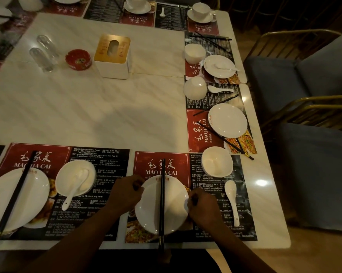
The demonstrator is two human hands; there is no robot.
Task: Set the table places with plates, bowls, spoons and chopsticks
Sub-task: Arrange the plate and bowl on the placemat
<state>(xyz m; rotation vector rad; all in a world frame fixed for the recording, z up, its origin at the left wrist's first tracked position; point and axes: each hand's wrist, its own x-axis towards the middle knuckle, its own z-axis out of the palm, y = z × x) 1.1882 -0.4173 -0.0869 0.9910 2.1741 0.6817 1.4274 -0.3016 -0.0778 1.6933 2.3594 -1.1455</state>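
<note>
Plate [150,209] of plain white china, round and shallow with a small red mark at its far rim, sits on a red-and-black printed placemat [160,164] at the near edge of the counter [87,105], straight ahead of the person. The counter is pale, marble-patterned stone under dim warm light, with a bright lamp reflection near its right corner. Blue cushioned chairs [313,164] with gold-coloured frames stand along its right side.

The left hand [124,194] grips the plate's left rim and the right hand [203,205] grips its right rim, the fingers of both curled over the edge. Black chopsticks [161,203] lie straight across the plate's middle, their near ends reaching past the counter's edge.

On the same mat, an upright bowl [217,161] stands beyond and to the right of the plate, showing only its white inside. A white spoon [232,196] lies just right of the right hand.

At the place to the left, the left bowl [65,174] holds a spoon with its handle sticking out toward the near side. Beside it, the left plate [34,194] carries a second pair of chopsticks.

Along the right edge, a side plate [227,120] lies among scattered chopsticks. Farther along, a far plate [211,62] has a spoon resting in it. A bowl between them is tipped so its mouth is hidden.

Mid-counter stand a white tissue box [112,56] with a tan slotted top and tissue showing in the slot, a red ashtray [78,59], and two clear glass containers [44,54].
</note>
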